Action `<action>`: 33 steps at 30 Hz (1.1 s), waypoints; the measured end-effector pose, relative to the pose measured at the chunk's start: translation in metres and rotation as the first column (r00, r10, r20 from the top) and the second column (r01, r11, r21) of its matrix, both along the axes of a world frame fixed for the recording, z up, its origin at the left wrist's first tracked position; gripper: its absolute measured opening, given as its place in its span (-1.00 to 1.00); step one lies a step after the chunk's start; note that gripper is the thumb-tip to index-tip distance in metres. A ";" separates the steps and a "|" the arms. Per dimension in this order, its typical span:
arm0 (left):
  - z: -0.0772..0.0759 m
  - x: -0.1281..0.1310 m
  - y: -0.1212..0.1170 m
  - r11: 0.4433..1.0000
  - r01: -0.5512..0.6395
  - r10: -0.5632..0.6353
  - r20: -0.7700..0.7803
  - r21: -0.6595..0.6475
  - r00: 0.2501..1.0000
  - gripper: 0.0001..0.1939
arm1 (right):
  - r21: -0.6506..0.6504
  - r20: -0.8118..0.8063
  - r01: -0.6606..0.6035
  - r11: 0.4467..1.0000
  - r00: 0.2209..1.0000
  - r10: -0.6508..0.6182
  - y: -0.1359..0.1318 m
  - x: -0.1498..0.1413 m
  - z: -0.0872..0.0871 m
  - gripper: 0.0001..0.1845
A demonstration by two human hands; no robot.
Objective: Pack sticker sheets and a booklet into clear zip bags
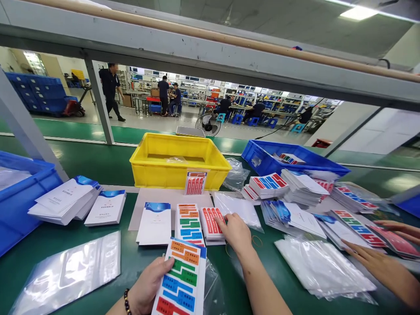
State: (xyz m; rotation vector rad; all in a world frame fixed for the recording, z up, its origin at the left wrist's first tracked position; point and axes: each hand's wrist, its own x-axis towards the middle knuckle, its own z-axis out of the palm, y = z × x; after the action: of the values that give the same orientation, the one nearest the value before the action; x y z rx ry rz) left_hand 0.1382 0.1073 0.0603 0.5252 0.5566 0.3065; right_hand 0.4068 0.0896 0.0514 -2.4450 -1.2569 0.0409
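Observation:
My left hand [149, 282], with a beaded bracelet at its wrist, grips a sticker sheet [183, 271] with orange, green, blue and red labels. A blue-edged sheet or booklet shows behind it, thumb on top. My right hand [236, 234] reaches over the stack of red sticker sheets [211, 221], fingers apart, fingertips on its right edge; its thumb is hidden. Left of that stack lie the multicoloured sticker sheets [188, 223] and a pile of white booklets with blue tops [154, 225].
A yellow bin [180, 175] stands behind the stacks, blue bins [295, 159] at both sides. Plastic bags [72, 271] lie at left, more bags [324, 267] at right. A co-worker's hands [383, 267] touch sheets at far right. A frame bar [210, 48] crosses above.

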 end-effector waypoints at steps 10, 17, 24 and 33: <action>0.009 0.000 0.002 0.999 -0.050 0.050 -0.068 0.003 0.996 -0.59 | 0.080 -0.132 0.079 0.994 0.989 -0.068 0.005 0.000 -0.003 -0.79; -0.002 0.003 0.006 0.969 -0.242 0.236 -0.123 -0.040 0.964 -0.63 | 0.380 -0.489 0.006 0.925 0.850 0.195 -0.017 -0.017 0.018 -0.64; -0.011 0.006 0.004 0.969 -0.247 0.247 0.081 -0.008 0.966 -0.43 | 0.389 -0.857 -0.287 0.875 0.237 0.459 -0.036 -0.096 0.010 -0.74; -0.015 0.002 -0.001 0.953 -0.195 0.206 -0.024 0.234 0.978 -0.62 | 0.465 -0.772 -0.127 0.876 0.427 0.472 -0.028 -0.095 0.000 -0.72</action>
State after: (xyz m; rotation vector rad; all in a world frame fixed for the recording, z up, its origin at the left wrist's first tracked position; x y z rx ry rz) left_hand 0.1406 0.1063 0.0452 0.7033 0.6270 0.5582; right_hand 0.3119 0.0616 0.0510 -1.4293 -1.0325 0.9781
